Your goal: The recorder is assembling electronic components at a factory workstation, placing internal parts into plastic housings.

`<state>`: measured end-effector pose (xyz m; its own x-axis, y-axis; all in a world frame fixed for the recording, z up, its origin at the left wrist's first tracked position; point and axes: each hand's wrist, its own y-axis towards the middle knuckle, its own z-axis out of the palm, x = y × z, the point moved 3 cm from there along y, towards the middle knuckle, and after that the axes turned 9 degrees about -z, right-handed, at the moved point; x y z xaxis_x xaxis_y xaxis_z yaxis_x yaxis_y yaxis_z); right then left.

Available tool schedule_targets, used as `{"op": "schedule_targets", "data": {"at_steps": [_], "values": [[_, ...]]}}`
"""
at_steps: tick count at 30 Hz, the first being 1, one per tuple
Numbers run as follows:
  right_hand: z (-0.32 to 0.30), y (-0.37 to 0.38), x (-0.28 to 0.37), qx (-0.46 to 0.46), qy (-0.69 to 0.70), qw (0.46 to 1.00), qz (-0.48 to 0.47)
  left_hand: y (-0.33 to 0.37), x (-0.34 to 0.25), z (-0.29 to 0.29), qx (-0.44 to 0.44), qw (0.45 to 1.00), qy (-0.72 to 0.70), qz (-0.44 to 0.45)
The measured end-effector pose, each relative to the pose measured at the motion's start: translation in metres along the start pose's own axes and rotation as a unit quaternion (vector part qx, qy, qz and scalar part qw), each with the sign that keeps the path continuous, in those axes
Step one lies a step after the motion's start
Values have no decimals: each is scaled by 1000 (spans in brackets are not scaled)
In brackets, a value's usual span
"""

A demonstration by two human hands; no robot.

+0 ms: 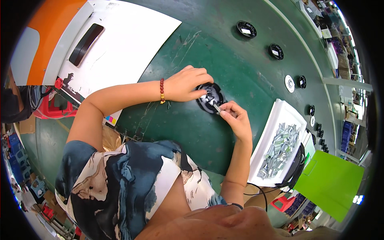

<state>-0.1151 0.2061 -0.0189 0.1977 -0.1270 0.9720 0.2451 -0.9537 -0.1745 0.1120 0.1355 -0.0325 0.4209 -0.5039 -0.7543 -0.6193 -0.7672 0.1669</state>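
Observation:
A round black plastic housing lies on the green tabletop, with pale parts inside it that are too blurred to make out. My left hand, with a red bead bracelet at the wrist, grips the housing's left side; its fingers bend over the far rim and the thumb reaches inward. From the right, my right hand pinches a small silver metal piece between thumb and fingertips. The piece's tip points into the near right part of the housing.
A white tray full of small metal pieces stands right of my right forearm. Similar black housings stand in a line along the far side and right, near a white disc. At left, a dark oblong object lies on a white sheet.

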Motion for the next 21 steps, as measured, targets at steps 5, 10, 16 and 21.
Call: {"op": "schedule_targets", "data": {"at_steps": [5, 10, 16, 21], "values": [[-6, -4, -2, 27, 215, 975, 42, 25, 9, 11, -13, 1000, 14, -15], [-17, -4, -4, -2, 211, 977, 25, 64, 1, 27, 2, 990, -93, 103], [-29, -5, -7, -114, 150, 982, 11, -6, -37, 7, 6, 980, 133, 148], [-28, 3, -6, -128, 92, 987, -8, -47, -39, 21, 59, 977, 149, 142]]}}
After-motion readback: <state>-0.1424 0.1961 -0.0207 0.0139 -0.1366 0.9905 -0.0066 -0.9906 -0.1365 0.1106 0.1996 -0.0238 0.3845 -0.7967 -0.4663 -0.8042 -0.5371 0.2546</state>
